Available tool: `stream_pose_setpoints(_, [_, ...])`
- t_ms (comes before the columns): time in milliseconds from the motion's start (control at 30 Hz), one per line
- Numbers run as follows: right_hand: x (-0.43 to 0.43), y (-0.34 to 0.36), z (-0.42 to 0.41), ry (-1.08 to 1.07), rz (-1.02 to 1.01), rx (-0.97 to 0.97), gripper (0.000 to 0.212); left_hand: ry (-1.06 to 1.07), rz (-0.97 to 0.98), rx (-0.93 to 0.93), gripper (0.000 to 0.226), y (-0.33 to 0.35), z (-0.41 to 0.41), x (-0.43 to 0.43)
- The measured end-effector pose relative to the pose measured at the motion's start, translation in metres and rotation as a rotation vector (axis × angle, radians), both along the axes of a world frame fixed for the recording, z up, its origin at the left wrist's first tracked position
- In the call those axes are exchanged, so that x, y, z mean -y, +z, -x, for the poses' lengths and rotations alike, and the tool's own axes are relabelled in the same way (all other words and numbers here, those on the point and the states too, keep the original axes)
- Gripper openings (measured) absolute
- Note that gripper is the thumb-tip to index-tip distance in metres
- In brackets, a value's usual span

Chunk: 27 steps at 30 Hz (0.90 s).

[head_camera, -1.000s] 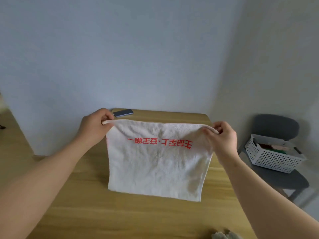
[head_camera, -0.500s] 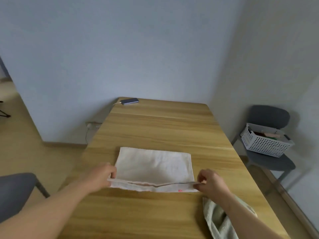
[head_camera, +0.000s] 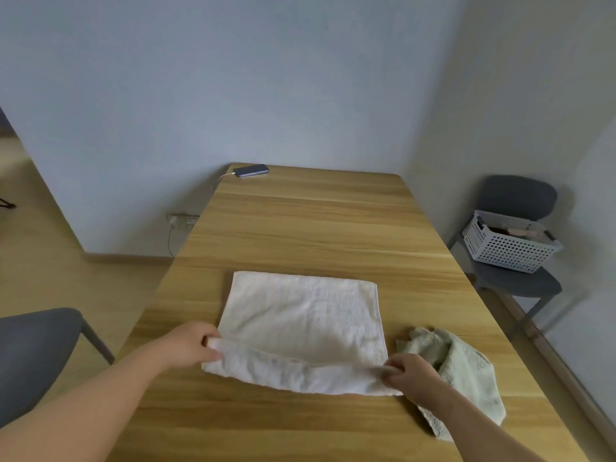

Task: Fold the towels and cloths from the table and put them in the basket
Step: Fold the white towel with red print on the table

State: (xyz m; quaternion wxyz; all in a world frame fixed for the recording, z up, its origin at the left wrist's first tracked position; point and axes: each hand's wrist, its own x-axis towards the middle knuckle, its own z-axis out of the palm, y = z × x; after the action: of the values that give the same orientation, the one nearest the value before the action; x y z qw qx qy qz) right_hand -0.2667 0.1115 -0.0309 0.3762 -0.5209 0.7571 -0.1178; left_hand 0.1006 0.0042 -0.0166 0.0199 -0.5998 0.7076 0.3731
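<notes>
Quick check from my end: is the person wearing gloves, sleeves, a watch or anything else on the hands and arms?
Nothing worn shows. The left hand and right hand are bare, with no gloves, rings or markings that can be made out. Both forearms are uncovered to the frame's bottom edge: no sleeves, watch, bands or cables in view.

A white towel (head_camera: 301, 323) lies flat near the tabletop's (head_camera: 316, 228) near edge. The left hand (head_camera: 191, 345) and right hand (head_camera: 408, 373) pinch its near corners, lifting that edge. A crumpled greenish cloth (head_camera: 463, 371) lies by the right edge. A phone (head_camera: 250, 170) sits at the far left corner.
</notes>
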Motion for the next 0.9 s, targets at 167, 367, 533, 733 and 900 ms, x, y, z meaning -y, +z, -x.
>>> stream_pose_setpoints(167, [0.026, 0.016, -0.005, -0.306, 0.213, 0.143, 0.010, 0.362, 0.048, -0.321, 0.013, 0.012, 0.006, 0.027])
stream_pose_setpoints(367, [0.079, 0.026, 0.007, -0.455, 0.335, 0.309, 0.008, 0.488, 0.133, -0.477, 0.008, 0.019, 0.032, 0.076])
stream_pose_setpoints(533, [0.133, 0.005, 0.020, -0.480, 0.316, 0.333, 0.005, 0.561, 0.139, -0.456, 0.009, -0.001, 0.051, 0.117])
stream_pose_setpoints(733, [0.178, -0.028, 0.030, -0.465, 0.250, 0.315, 0.013, 0.602, 0.137, -0.340, 0.012, -0.033, 0.067, 0.147])
stream_pose_setpoints(900, [0.193, -0.044, 0.031, -0.443, 0.281, 0.265, 0.005, 0.611, 0.145, -0.232, 0.023, -0.053, 0.076, 0.157])
